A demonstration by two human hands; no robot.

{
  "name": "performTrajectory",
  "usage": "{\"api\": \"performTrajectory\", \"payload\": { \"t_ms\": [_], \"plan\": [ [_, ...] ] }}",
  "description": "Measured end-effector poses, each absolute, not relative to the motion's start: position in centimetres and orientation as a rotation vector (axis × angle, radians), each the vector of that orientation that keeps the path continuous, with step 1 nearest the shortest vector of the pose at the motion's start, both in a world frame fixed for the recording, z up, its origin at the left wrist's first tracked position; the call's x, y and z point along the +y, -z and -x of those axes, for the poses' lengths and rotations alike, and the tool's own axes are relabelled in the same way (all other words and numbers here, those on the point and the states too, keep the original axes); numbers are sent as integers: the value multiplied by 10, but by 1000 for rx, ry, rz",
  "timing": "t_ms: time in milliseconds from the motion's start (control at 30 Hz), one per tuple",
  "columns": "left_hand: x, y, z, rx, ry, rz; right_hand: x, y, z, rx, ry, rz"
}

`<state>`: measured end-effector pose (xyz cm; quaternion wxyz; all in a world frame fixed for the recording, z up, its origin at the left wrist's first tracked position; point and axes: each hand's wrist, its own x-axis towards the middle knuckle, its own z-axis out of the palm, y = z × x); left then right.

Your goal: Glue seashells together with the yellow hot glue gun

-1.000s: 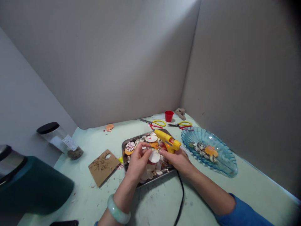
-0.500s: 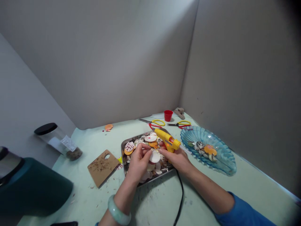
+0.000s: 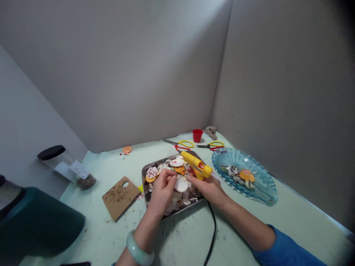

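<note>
My left hand [image 3: 162, 190] is closed in a pinch over the metal tray [image 3: 146, 167]; whatever sits between its fingertips is too small to make out. Just right of those fingertips is a round white seashell [image 3: 181, 185], near the tip of my right thumb. My right hand [image 3: 210, 189] is wrapped round the handle of a yellow hot glue gun [image 3: 194, 160]. The gun points away to the left, and a clear glue stick [image 3: 217, 177] juts from its back end. Mixed shells [image 3: 177, 161] fill the tray beneath both hands.
A blue glass dish [image 3: 260, 177] with shells stands right. Behind are two pairs of scissors [image 3: 185, 143], a red cup [image 3: 197, 135] and an orange shell [image 3: 127, 150]. Left are a brown card [image 3: 119, 199], a clear jar [image 3: 66, 166] and a teal bottle [image 3: 50, 221]. A black cord [image 3: 213, 232] runs toward me.
My left fingertips have drawn slightly left, away from the white shell. My right hand and the glue gun have barely moved; the whole view has shifted a little.
</note>
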<state>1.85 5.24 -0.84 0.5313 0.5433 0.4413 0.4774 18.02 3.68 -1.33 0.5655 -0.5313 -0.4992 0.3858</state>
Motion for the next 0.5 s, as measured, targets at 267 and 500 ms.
{"api": "performTrajectory", "payload": {
  "t_ms": [267,500],
  "plan": [
    [54,7,-19,1015,-1081,-1261,36,11,-179,-1144,-917,1254],
    [53,0,-19,980,-1101,-1230,35,11,-180,-1202,-881,1270]
  ]
}}
